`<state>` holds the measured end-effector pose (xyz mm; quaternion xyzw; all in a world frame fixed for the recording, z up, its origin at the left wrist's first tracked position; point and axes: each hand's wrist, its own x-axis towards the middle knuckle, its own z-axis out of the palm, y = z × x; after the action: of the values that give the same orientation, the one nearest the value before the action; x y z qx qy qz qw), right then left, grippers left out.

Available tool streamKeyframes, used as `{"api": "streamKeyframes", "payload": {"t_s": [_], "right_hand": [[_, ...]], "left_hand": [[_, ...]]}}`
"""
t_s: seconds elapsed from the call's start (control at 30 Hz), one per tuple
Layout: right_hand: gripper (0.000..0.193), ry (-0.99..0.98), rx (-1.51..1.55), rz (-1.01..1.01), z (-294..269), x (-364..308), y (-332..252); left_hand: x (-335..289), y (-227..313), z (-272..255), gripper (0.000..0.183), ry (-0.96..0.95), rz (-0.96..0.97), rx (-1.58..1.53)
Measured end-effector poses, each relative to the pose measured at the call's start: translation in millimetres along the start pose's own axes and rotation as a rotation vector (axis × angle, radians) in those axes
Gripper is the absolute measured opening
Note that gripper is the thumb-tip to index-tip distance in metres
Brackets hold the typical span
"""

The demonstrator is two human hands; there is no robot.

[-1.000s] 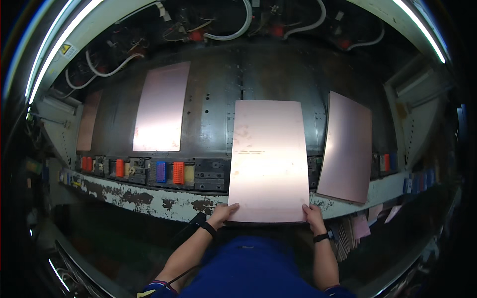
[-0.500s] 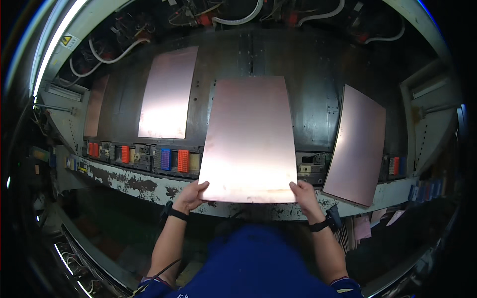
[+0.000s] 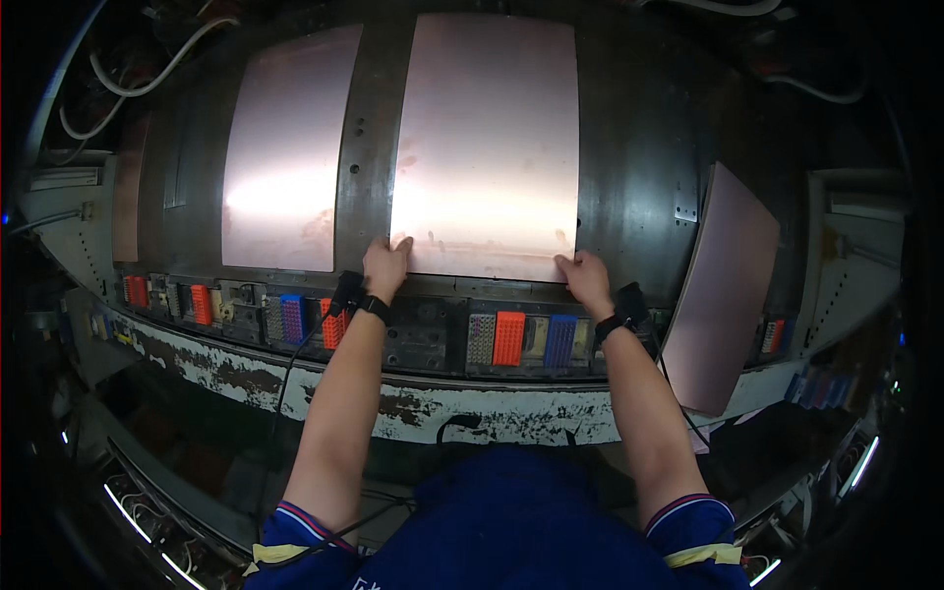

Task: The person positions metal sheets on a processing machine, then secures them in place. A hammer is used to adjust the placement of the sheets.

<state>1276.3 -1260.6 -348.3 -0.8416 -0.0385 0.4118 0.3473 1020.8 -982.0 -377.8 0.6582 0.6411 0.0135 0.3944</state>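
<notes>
A large copper-coloured sheet (image 3: 487,147) lies on the dark metal machine bed (image 3: 629,197) in front of me. My left hand (image 3: 386,265) grips its near left corner, thumb on top. At the near right corner my right hand (image 3: 585,277) holds the edge the same way, thumb on the face; the fingers below are partly hidden. To the left, a second copper-coloured sheet (image 3: 285,157) lies flat on the bed. On the right, another copper-coloured sheet or stack of sheets (image 3: 723,290) rests at a slant, its near end over the machine's front edge.
Along the bed's front run holders with red racks (image 3: 508,339) and blue racks (image 3: 560,341) of small pieces. A worn white front rail (image 3: 492,408) lies nearer me. At far left is a narrow copper-coloured sheet (image 3: 131,187). Pale hoses (image 3: 162,79) hang at the back.
Both hands have pushed the middle sheet away from me, farther onto the bed. Its near edge has cleared the front rail, and the racks there now show. My view has shifted too.
</notes>
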Motion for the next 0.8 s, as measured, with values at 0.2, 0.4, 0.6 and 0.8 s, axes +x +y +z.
{"api": "streamKeyframes", "payload": {"t_s": [0.2,0.4,0.6,0.8], "right_hand": [[0.043,-0.040,-0.559,-0.232,-21.9,-14.5,-16.0],[0.046,-0.160,-0.723,-0.268,-21.0,-12.8,-4.3],[0.039,-0.188,-0.516,-0.220,-51.5,-37.1,6.5],[0.032,0.569,-0.320,-0.265,-270.6,-61.5,188.2]], "left_hand": [[-42.4,52.7,-24.5,0.073,-0.219,0.213,0.495],[-34.3,53.2,-27.0,0.075,-0.297,0.266,0.593],[-32.3,31.6,1.5,0.069,0.023,0.451,0.951],[-250.8,129.6,131.4,0.035,-0.503,0.682,0.099]]}}
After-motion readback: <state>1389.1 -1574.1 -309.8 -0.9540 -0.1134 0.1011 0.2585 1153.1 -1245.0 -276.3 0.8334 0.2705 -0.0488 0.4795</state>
